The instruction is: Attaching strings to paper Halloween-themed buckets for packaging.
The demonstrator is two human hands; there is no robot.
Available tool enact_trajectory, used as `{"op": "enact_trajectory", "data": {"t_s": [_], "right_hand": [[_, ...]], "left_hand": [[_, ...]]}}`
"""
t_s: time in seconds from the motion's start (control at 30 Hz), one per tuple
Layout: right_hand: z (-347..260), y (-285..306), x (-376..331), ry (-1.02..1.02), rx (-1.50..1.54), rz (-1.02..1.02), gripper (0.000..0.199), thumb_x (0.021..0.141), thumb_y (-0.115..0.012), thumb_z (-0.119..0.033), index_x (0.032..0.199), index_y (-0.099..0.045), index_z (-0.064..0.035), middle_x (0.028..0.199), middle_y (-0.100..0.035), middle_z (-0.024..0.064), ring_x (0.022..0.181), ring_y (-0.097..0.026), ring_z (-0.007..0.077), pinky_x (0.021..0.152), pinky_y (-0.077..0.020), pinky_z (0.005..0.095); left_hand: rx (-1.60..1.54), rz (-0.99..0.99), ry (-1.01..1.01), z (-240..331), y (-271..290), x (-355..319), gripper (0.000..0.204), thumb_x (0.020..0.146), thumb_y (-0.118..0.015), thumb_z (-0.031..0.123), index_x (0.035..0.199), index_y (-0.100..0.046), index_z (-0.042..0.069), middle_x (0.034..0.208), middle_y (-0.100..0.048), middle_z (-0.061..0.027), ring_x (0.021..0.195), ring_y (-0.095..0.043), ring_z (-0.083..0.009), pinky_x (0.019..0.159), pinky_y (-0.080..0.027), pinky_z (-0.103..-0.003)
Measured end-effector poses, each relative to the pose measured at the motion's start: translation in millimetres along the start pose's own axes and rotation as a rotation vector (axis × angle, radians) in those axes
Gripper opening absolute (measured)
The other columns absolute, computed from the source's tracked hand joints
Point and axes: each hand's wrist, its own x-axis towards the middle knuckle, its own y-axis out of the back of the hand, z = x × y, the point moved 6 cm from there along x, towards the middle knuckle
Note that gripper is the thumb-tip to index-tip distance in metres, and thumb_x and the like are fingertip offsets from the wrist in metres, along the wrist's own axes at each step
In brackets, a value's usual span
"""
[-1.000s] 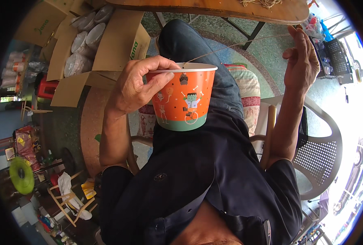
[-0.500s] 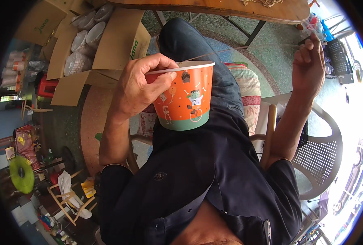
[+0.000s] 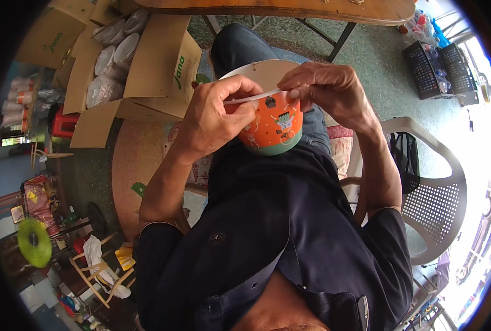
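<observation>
— What are the hands on?

— An orange paper bucket (image 3: 273, 124) with cartoon figures and a green band at the bottom. It sits in the person's lap, against the dark shirt (image 3: 278, 220), with its mouth turned toward the knees.

— And the left hand (image 3: 215, 118)?

— Its grip is clenched around the near side of the bucket's rim, the thumb and forefinger pinching a thin white strip (image 3: 251, 98) that runs across the top edge.

— The right hand (image 3: 325, 88)?

— It comes over the far side of the rim, its fingertips pressed on the other end of the same white strip. So both grips are grasping the strip, with the bucket held between them.

— What lies around?

— To the left, on the floor, an open cardboard box (image 3: 140, 66) with stacks of wrapped white lids or bowls; I cannot tell which. A wooden counter (image 3: 289, 10) runs along the top edge, its dark legs just beyond the knee. To the right stands a white plastic chair (image 3: 438, 187) with a perforated seat, and black crates (image 3: 438, 69) sit well apart, at the upper right.
</observation>
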Motion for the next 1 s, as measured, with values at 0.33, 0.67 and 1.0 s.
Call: {"op": "enact_trajectory", "data": {"t_s": [0.33,0.67,1.0], "right_hand": [[17,0,4,-0.072,0.063,0.048,0.014,0.097,-0.072,-0.005,0.107,-0.079,0.0009,0.085,-0.074,0.0086,0.07,-0.07,0.0093,0.065,-0.0576,0.0242],[15,-1,4,-0.091,0.043,0.044,0.016,0.097,-0.073,-0.01,0.108,-0.079,-0.0004,0.079,-0.074,0.007,0.07,-0.07,0.0088,0.065,-0.0586,0.0251],[19,-1,5,-0.084,0.061,0.057,0.016,0.097,-0.073,-0.011,0.107,-0.08,-0.0006,0.079,-0.074,0.0072,0.069,-0.07,0.0092,0.065,-0.058,0.0258]], "left_hand": [[0.052,0.076,0.004,-6,-2,6,0.017,0.087,-0.066,0.005,0.102,-0.069,-0.003,0.09,-0.074,-0.0118,0.083,-0.073,-0.019,0.079,-0.059,-0.034],[-0.15,-0.013,0.063,-11,-1,7,0.017,0.092,-0.065,-0.001,0.11,-0.066,-0.003,0.099,-0.069,-0.0035,0.091,-0.062,-0.0068,0.084,-0.051,-0.024],[-0.004,-0.13,0.005,-11,4,5,0.031,0.091,-0.067,0.001,0.121,-0.066,-0.007,0.108,-0.075,-0.0094,0.102,-0.068,-0.0126,0.093,-0.054,-0.029]]}}
